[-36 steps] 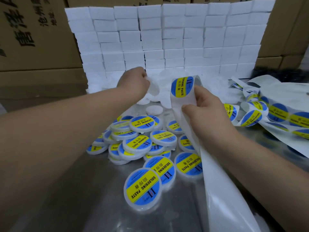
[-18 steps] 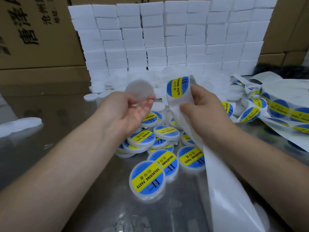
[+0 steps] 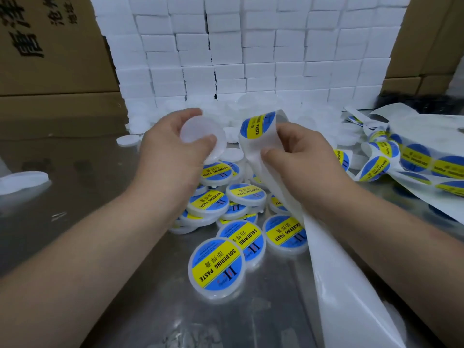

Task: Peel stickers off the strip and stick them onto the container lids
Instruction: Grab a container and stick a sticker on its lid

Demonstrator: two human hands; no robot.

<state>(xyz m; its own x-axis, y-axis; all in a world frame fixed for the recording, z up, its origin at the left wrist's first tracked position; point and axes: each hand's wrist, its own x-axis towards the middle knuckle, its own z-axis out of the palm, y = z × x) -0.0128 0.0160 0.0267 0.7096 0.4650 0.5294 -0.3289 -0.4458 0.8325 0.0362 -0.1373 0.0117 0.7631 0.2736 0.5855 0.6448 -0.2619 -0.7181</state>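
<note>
Holding: left hand [image 3: 173, 151] grips blank white lid [image 3: 200, 133]; right hand [image 3: 298, 156] pinches backing strip [image 3: 253, 146], one sticker [image 3: 254, 125] at its bend. Labelled lids [image 3: 216, 264] heaped below on steel counter [image 3: 75, 202].

light coming evenly from overhead | metal table [image 3: 251, 322] throwing soft glare | white blocks [image 3: 251, 46] washing out | edges bowing outward

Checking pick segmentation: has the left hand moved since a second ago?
Yes. The left hand has drawn back from the foot of the white block wall toward the person, now gripping a blank lid above the labelled lids.
</note>
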